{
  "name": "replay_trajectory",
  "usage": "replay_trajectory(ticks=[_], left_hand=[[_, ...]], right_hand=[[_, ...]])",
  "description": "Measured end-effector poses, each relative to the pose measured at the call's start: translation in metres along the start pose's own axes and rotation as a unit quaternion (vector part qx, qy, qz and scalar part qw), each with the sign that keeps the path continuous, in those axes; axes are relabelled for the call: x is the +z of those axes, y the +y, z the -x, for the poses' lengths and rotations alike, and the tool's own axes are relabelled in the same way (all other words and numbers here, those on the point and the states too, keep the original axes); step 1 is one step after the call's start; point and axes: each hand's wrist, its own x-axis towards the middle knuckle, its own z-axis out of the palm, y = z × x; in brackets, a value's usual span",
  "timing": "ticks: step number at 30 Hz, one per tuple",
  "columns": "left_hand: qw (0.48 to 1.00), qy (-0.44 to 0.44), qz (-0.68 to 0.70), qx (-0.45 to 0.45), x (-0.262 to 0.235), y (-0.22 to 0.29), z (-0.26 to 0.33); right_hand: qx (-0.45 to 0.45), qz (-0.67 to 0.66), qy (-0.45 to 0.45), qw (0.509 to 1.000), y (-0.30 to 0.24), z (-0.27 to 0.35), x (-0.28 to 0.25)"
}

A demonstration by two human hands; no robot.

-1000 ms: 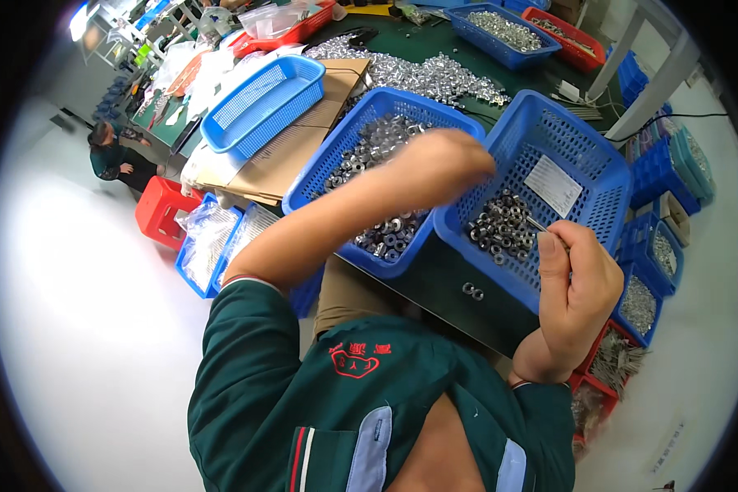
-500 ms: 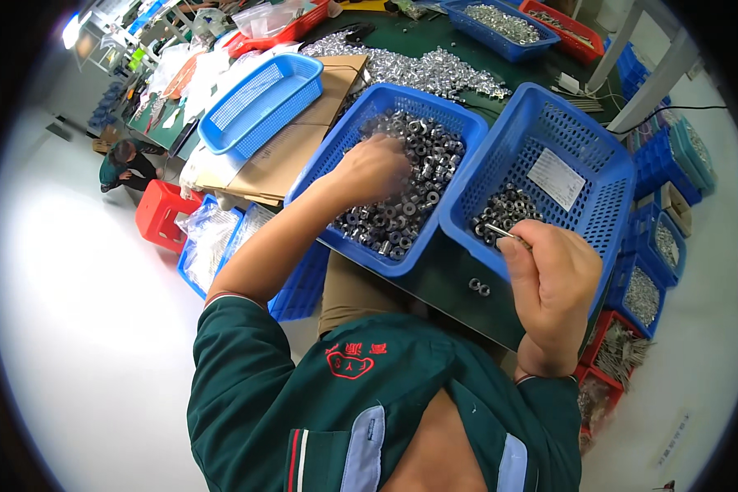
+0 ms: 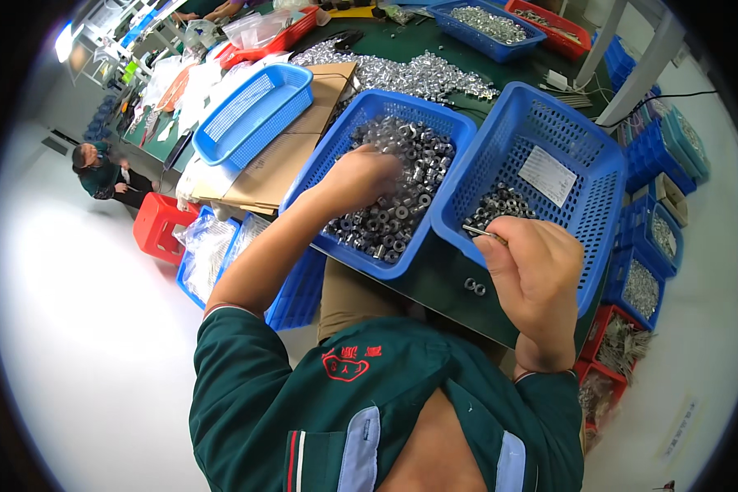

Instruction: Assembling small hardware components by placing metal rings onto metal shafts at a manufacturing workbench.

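Observation:
My left hand (image 3: 359, 176) reaches into a blue plastic basket (image 3: 361, 123) filled with several small silver metal rings (image 3: 410, 164), its fingers curled down among them. My right hand (image 3: 533, 266) hovers at the near edge of a second blue basket (image 3: 599, 156), which holds a smaller heap of the same rings (image 3: 500, 205) and a white slip of paper (image 3: 547, 175). A thin metal rod (image 3: 480, 233) sticks out from the pinched fingers of my right hand. Two loose rings (image 3: 474, 287) lie on the green table just below that hand.
An empty blue basket (image 3: 254, 111) rests on flat cardboard (image 3: 279, 164) at the left. A heap of silver parts (image 3: 402, 74) lies farther back. Blue and red bins (image 3: 648, 287) stand at the right, a red stool (image 3: 160, 225) and a seated person (image 3: 98, 168) at the left.
My left hand has dropped from above the baskets into the left basket of rings. My right hand has shifted slightly left, still pinching the rod.

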Motion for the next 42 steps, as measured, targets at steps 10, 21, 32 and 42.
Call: replay_trajectory(ticks=[10, 21, 32, 42], left_hand=[[0.656, 0.139, 0.742, -0.022, -0.014, 0.077, 0.028], [0.473, 0.079, 0.877, -0.036, 0.008, 0.097, 0.031], [0.581, 0.175, 0.794, -0.021, 0.010, 0.112, 0.035], [0.717, 0.265, 0.645, 0.011, 0.004, 0.114, 0.038]], right_hand=[[0.007, 0.017, -0.004, 1.000, 0.012, 0.002, 0.014], [0.029, -0.014, -0.017, 0.999, 0.009, 0.001, 0.028], [-0.047, 0.057, 0.006, 0.997, 0.009, 0.003, 0.036], [0.102, -0.102, 0.007, 0.990, 0.003, 0.007, 0.047]])
